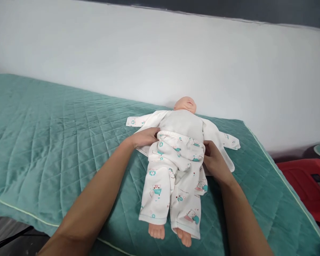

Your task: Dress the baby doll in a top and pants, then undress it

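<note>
Two bare hands, well apart, one on each side of a doll's waist. Doll (187, 104) lies face up on a green quilt (61, 142), head near the white wall (149, 60), feet toward the viewer. Printed pants (178, 153) cover both legs; toes show below the cuffs. Left hand (146, 137) touches the waistband at one side; right hand (215, 159) touches the pants at the other (fingertips partly hidden, so cannot tell whether either is closed on cloth). White shirt (214, 133) lies open around the pale torso, sleeves spread outward. Red chair (304, 181) stands beside the quilt, at far right.
</note>
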The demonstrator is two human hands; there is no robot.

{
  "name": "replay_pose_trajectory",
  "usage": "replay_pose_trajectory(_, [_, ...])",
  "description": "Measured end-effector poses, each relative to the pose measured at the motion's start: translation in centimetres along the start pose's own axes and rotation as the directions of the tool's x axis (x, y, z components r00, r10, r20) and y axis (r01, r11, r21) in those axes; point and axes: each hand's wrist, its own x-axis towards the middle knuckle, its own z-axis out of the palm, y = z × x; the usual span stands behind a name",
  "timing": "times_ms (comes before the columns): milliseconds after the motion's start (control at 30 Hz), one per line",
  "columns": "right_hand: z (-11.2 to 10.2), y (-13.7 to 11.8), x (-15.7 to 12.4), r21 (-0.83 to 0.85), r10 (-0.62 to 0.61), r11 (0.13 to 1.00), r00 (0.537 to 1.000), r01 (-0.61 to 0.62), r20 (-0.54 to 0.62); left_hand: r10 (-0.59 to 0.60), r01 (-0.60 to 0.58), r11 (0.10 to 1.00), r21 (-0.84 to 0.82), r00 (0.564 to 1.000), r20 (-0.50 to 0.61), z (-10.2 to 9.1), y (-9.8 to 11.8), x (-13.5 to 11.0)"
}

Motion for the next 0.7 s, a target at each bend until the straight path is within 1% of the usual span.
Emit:
replay_pose_trajectory(67, [0.2,-0.4,-0.2,0.059,-0.005,0.998,1.000,0.006,-0.028,0.035,-0.028,0.984,-0.177,0.999,0.033,0.4,-0.2,0.2])
replay_pose_trajectory(133, [0.4,-0.8,-0.3,0.123,0.003,0.992,0.999,0.003,-0.047,0.055,-0.037,0.940,-0.340,0.997,0.046,0.9,-0.4,0.5])
replay_pose_trajectory(200, [0.5,-1.2,-0.4,0.159,0.014,0.987,0.997,-0.002,-0.071,0.052,-0.038,0.909,-0.415,0.998,0.024,1.3,-0.6,0.7])
replay_pose_trajectory(267, [0.5,-1.6,-0.4,0.139,0.011,0.990,0.994,0.004,-0.107,0.022,-0.031,0.925,-0.379,0.999,-0.029,1.5,-0.7,0.6])
replay_pose_trajectory(367, [0.5,-1.8,-0.5,0.091,-0.005,0.996,0.991,0.017,-0.134,-0.004,-0.016,0.972,-0.234,0.996,-0.086,1.6,-0.5,0.3])
replay_pose_trajectory(467, [0.4,-1.6,-0.7,0.154,0.033,0.988,0.996,-0.020,-0.077,0.045,-0.052,0.988,-0.147,0.998,-0.051,1.5,0.0,0.1])
replay_pose_trajectory(567, [0.1,-1.2,-0.7,0.191,0.055,0.980,0.998,-0.059,0.029,0.061,-0.061,0.985,-0.162,0.998,-0.005,1.5,0.1,0.0])
replay_pose_trajectory(633, [-0.2,-1.0,-0.7,0.148,0.048,0.987,0.997,-0.057,0.064,0.052,-0.050,0.983,-0.175,0.999,0.008,1.4,0.1,0.0])
replay_pose_trajectory(700, [-0.3,-0.9,-0.5,0.073,0.045,0.996,0.998,-0.048,0.051,0.046,-0.045,0.990,-0.131,0.999,0.004,1.4,0.0,0.1])
